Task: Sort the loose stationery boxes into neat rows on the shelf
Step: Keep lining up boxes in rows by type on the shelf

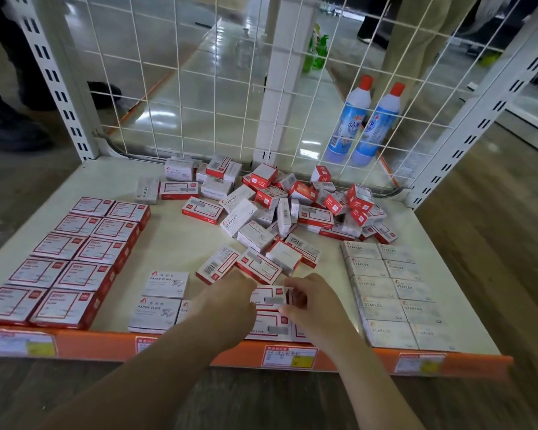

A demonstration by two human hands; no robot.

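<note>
Both hands, left hand (230,301) and right hand (308,301), pinched a red-and-white box (269,297) by its ends; box judged light, rigid, best gripped at short edges.

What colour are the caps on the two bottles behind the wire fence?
Red. The bottle caps show best in the head view, top right, behind the wire.

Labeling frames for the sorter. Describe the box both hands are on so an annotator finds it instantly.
Start at the shelf's orange front lip and go to its middle, between the white PAPER CLIPS boxes and the two-column white STAPLES block. There the left hand and right hand hold a red-bordered box; unlike its loose neighbours behind, it is being set behind a matching box.
</note>
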